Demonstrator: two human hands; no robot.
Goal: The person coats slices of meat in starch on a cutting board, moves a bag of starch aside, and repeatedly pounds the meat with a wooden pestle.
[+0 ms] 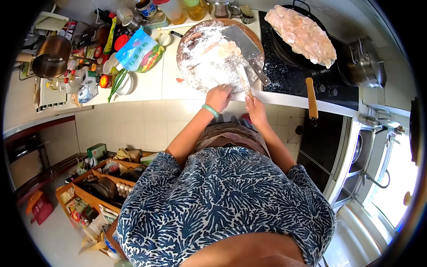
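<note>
The round wooden board [184, 66] on the counter is covered in white flour. My right hand [256, 110] is closed round the near end of a flour-dusted stick [243, 79] that reaches over the board. At the board's near edge, my left hand [219, 97], with a green bangle [210, 110] at the wrist, has its fingers curled and pressed together; what they hold, if anything, is hidden. Pale, floured pieces [230, 50] lie near the board's middle. A cleaver [242, 42] rests at the right of the board, its handle toward the stove.
A black pan [283, 51] on the stove [278, 82] is heaped with thin pale slices [302, 35]; its wooden handle [311, 98] juts over the counter's front edge. A blue bag [135, 49], green onions [116, 84], jars and bottles stand left. A metal pot [365, 62] is far right.
</note>
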